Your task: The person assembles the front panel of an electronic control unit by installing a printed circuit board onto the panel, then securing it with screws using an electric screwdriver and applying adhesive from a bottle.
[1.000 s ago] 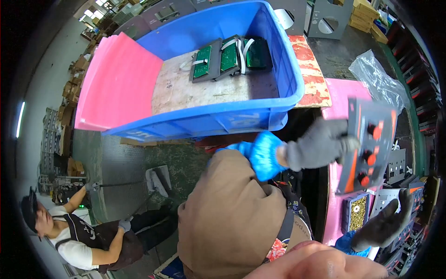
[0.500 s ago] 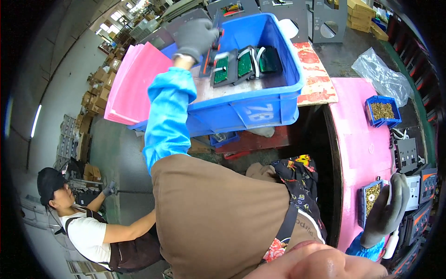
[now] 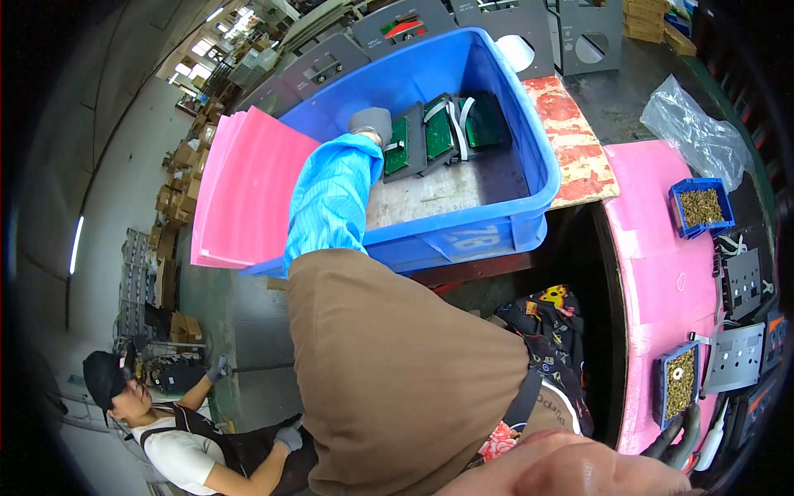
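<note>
My left hand [image 3: 370, 124], in a grey glove and blue sleeve, reaches into a blue plastic bin [image 3: 463, 227]. It sits against the left side of a row of dark panels with green circuit boards [image 3: 399, 147] and white ribbon cables [image 3: 457, 132]. Its fingers are hidden, so whether it grips a panel does not show. At the lower right, my right hand [image 3: 680, 434], also gloved, is partly in view with fingers apart and nothing visible in them. They are beside the near edge of a small blue tray of brass-coloured screws [image 3: 680, 384], which has a white ring on top.
Pink foam sheets [image 3: 248, 194] lean at the bin's left. Grey metal panels [image 3: 405, 33] stand behind it. On the pink-covered bench [image 3: 662, 281] sits another screw tray [image 3: 700, 207], near a clear plastic bag [image 3: 695, 128]. A co-worker [image 3: 178, 434] is at the lower left.
My left hand has gone lower into the bin; the dark panel with red parts seen at it earlier is hidden from sight. My right hand has drawn back toward the lower edge.
</note>
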Demonstrator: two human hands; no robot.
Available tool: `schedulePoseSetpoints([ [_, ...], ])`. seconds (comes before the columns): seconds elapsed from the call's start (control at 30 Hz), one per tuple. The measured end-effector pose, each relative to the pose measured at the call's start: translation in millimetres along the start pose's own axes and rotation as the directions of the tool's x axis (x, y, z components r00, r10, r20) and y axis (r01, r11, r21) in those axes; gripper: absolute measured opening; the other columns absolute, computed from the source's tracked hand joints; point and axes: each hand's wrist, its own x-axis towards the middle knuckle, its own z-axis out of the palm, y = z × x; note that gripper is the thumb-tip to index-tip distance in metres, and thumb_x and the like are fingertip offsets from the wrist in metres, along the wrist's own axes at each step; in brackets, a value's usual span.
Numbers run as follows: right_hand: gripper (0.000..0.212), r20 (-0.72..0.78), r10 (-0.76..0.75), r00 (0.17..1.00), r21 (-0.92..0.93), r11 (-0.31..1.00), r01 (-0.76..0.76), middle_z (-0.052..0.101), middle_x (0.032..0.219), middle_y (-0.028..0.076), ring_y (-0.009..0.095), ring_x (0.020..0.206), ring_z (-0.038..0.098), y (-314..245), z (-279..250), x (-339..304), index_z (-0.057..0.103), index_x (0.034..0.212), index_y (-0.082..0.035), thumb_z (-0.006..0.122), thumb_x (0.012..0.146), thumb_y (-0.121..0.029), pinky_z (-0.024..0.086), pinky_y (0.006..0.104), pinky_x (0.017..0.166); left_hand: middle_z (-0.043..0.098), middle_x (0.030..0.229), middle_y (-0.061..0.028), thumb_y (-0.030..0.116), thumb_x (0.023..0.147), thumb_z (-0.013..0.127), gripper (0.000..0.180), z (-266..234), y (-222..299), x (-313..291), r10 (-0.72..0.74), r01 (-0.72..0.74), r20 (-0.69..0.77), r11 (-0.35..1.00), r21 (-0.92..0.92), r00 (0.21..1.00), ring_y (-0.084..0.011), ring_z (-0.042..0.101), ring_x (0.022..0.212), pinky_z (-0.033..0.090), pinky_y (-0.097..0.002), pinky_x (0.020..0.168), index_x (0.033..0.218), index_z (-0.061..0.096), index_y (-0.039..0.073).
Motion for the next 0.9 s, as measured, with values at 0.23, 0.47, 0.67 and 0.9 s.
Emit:
schedulePoseSetpoints([
  [0.23,0.032,-0.031,0.111,0.993,0.066,0.992,-0.109,0.06,0.111,0.022,0.031,0.102,0.058,0,1,-17,0.055,0.121,0.006,0.056,0.093,-0.01,0.047,0.0371,0.089,0.069,0.096,-0.0159,0.026,0.08,0.059,0.027,20,-28,19,0.033,-0.04,-0.043,0.986,-0.163,0.999,-0.0336,0.066,0.086,0.052,-0.0431,0.075,0.095,0.071,0.006],
  [0.47,0.025,-0.176,0.256,0.951,0.123,0.964,-0.237,0.061,0.112,0.019,0.026,0.102,0.06,39,16,-64,0.056,0.115,0.009,0.054,0.09,0.006,0.048,0.0354,0.09,0.068,0.071,-0.0072,0.038,0.087,0.058,0.029,-92,-3,-28,-0.212,-0.117,-0.431,0.777,-0.619,0.877,-0.0214,0.066,0.069,0.05,-0.0379,0.067,0.086,0.071,0.012],
  [0.67,0.024,-0.308,0.35,0.885,0.334,0.911,-0.244,0.062,0.103,0.017,0.026,0.095,0.061,18,29,-66,0.06,0.107,0.007,0.054,0.084,0.009,0.048,0.036,0.086,0.063,0.065,-0.0057,0.034,0.092,0.059,0.031,-213,179,-132,0.123,-0.815,-0.809,0.164,-0.555,0.575,-0.0091,0.06,0.06,0.048,-0.0276,0.055,0.101,0.068,0.007],
  [0.9,0.023,-0.486,0.263,0.833,0.08,0.963,-0.257,0.061,0.092,0.017,0.033,0.087,0.061,11,6,-97,0.063,0.098,0.004,0.061,0.076,0.006,0.049,0.0389,0.078,0.065,0.071,-0.0078,0.025,0.085,0.066,0.017,-249,358,-238,0.511,-0.94,-0.84,-0.341,-0.005,-0.182,-0.0234,0.064,0.064,0.05,-0.0327,0.057,0.094,0.068,0.01],
])
